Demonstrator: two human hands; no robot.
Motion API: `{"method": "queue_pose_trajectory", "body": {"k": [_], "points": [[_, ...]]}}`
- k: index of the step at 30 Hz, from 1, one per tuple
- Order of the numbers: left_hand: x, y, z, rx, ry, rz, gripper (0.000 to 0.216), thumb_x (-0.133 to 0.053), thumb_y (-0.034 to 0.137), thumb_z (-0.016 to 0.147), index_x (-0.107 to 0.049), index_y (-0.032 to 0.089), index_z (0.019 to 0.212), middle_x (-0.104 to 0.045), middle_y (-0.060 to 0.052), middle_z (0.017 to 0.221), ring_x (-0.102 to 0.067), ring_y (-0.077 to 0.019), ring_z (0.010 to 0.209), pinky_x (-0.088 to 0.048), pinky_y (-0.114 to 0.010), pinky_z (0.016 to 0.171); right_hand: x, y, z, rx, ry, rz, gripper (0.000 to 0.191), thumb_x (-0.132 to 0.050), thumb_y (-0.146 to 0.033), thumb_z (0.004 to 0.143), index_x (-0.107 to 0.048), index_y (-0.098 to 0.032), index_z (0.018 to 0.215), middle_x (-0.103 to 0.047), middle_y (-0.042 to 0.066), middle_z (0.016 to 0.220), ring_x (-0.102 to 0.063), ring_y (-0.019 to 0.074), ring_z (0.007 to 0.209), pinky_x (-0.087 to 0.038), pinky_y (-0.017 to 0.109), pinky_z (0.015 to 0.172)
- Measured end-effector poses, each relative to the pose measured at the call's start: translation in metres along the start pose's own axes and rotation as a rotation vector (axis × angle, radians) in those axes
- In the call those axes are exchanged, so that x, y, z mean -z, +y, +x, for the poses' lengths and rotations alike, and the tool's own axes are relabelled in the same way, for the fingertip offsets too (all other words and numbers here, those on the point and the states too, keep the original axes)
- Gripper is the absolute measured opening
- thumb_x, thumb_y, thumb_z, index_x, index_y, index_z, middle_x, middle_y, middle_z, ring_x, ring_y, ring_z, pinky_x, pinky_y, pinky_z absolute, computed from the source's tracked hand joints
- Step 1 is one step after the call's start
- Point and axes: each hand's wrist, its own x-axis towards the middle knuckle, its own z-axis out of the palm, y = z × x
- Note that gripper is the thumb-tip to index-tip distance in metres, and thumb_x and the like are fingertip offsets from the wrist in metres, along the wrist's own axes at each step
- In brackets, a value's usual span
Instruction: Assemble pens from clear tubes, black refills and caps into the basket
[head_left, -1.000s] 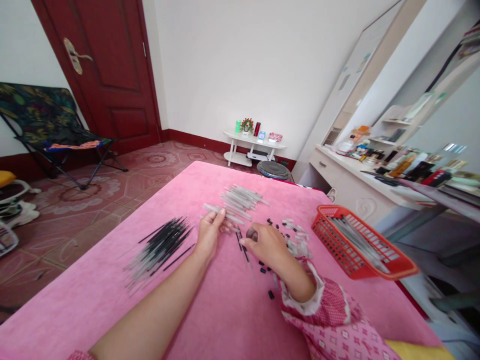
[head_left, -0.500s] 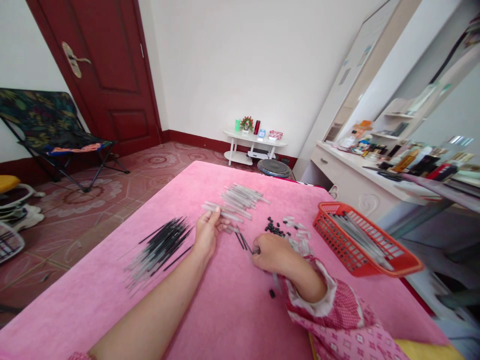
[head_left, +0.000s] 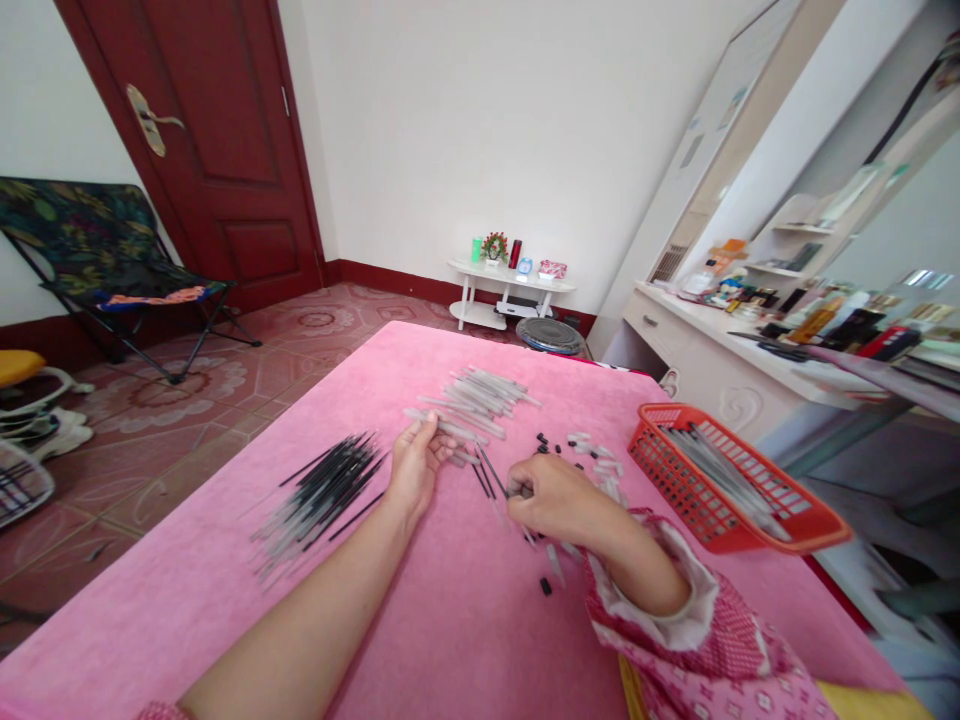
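My left hand is closed around a few translucent grey pen barrels, whose ends stick out on both sides of the fingers. My right hand is curled into a pinch just to the right, and a thin dark pen refill runs into its fingertips. Its hidden fingers may hold more. Behind my left hand lies a pile of pen barrels. To the left of my forearm is a heap of black-tipped pen refills. Small black plugs and clear caps lie scattered around my right hand.
A red plastic basket with pens in it stands at the right edge of the pink-covered table. Beyond are a crowded dressing table, a round stool and a low white stand. A folding chair is at left.
My right hand has shifted slightly to the right, its sleeve moving with it. My left hand stays almost in place with the pen barrels.
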Motion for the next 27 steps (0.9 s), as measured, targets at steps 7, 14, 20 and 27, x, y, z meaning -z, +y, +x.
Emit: {"method": "queue_pose_trajectory", "body": {"k": [7,14,20,27], "points": [[-0.002,0.0,-0.002,-0.026,-0.078,0.067,0.026,-0.064,0.038,0.072,-0.057,0.013,0.071,-0.056,0.001,0.05,-0.049,-0.0065,0.042,-0.035,-0.017,0.043,0.002,0.012,0.001,0.039,-0.113,0.134,0.012,-0.046,-0.018,0.061,-0.053,-0.015,0.053,-0.047,-0.004,0.047,-0.041,0.0071,0.047,-0.024,0.019,0.045],[-0.005,-0.004,-0.008,0.12,-0.177,0.088,0.024,-0.066,0.035,0.071,-0.061,0.011,0.071,-0.062,-0.003,0.056,-0.055,-0.008,0.044,-0.041,-0.018,0.044,0.008,0.017,0.007,0.051,-0.052,0.464,0.013,-0.049,-0.021,0.067,-0.051,-0.015,0.056,-0.043,-0.005,0.049,-0.038,0.0061,0.047,-0.028,0.017,0.046],[-0.006,-0.003,-0.009,0.28,-0.152,-0.093,0.012,-0.069,0.02,0.07,-0.063,0.012,0.076,-0.068,-0.006,0.07,-0.065,-0.0118,0.061,-0.053,-0.018,0.057,0.013,0.038,0.017,0.044,0.22,0.588,0.03,-0.052,-0.041,0.075,-0.06,-0.012,0.073,-0.058,0.001,0.062,-0.05,0.01,0.055,-0.037,0.02,0.052],[-0.004,0.001,-0.003,0.298,-0.017,-0.263,0.01,-0.056,0.01,0.08,-0.062,0.01,0.071,-0.066,-0.004,0.063,-0.065,-0.0098,0.057,-0.054,-0.014,0.053,0.011,0.111,0.02,-0.345,0.464,-0.049,0.017,-0.056,-0.026,0.071,-0.069,-0.021,0.08,-0.069,0.004,0.083,-0.061,0.0186,0.079,-0.039,0.025,0.064]]}}
